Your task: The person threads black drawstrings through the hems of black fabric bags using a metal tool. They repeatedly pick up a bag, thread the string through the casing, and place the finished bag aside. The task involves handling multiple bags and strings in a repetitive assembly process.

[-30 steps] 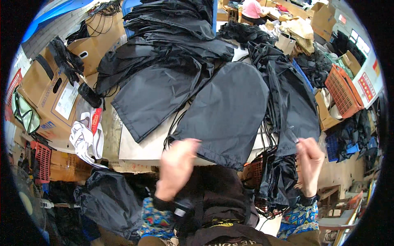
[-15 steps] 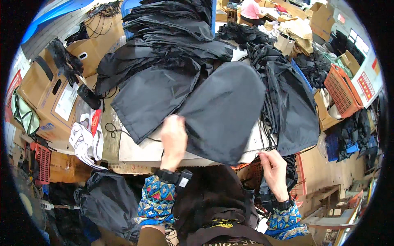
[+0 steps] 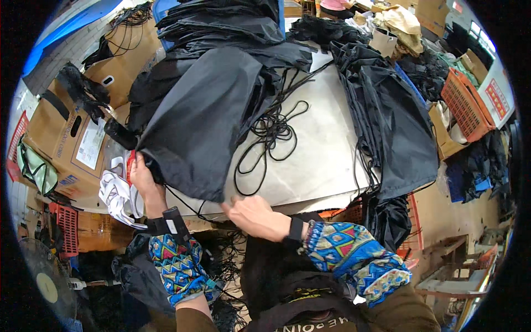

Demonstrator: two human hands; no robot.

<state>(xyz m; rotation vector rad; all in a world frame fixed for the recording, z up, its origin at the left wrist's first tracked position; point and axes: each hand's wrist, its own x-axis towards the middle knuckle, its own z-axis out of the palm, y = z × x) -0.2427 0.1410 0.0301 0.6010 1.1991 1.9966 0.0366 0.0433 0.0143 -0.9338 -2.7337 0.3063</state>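
Observation:
A black drawstring bag (image 3: 196,119) lies flat at the left of the worktable, over other black bags. At its lower left corner my left hand (image 3: 145,180) is closed, thumb and fingers pinching the cloth. My right hand (image 3: 254,214) pinches the bag's lower right corner at the table's front edge. Loops of black cord (image 3: 271,135) lie to the right of the bag on the pale tabletop (image 3: 318,149). A dark cord (image 3: 185,205) hangs below the bag between my hands.
A tall stack of black bags (image 3: 221,25) fills the back in a blue bin. More black bags (image 3: 392,127) drape over the right edge. Cardboard boxes (image 3: 72,138) and white straps (image 3: 119,191) stand at left. An orange basket (image 3: 467,105) sits at far right.
Both hands have moved left, the right one far across from the table's right front. The bag in the middle is gone from there, uncovering cord loops, and a bag now lies between my hands.

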